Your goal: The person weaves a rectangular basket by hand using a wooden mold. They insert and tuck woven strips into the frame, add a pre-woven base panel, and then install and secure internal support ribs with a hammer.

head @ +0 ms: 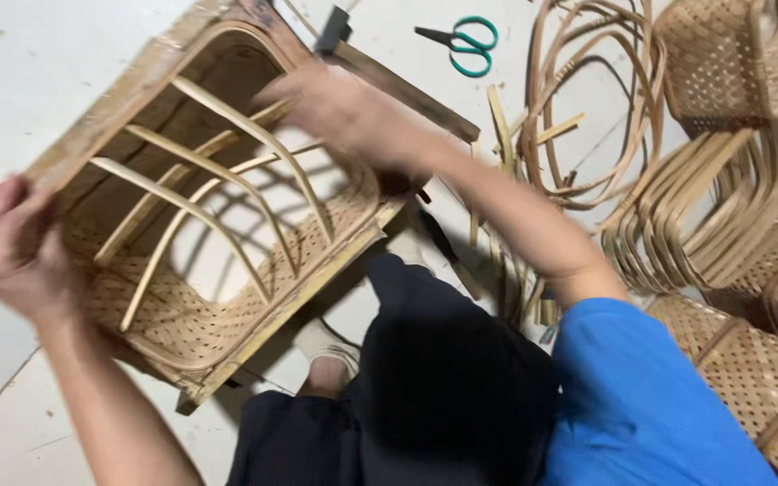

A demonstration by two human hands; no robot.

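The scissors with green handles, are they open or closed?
Closed: the scissors lie flat on the floor, blades together in one point.

Lighting is bright, even and overhead, the pale floor (29, 72) near washed out, with soft shadows of the bent ribs falling through the basket frame (218, 207); motion blur smears both the left hand (11, 247) and right hand (344, 112), while the scissors (465, 43) stay fairly sharp.

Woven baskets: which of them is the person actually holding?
The unfinished basket in the wooden frame, left of centre, with bare bent ribs; left hand and right hand grip it. The others sit untouched at right.
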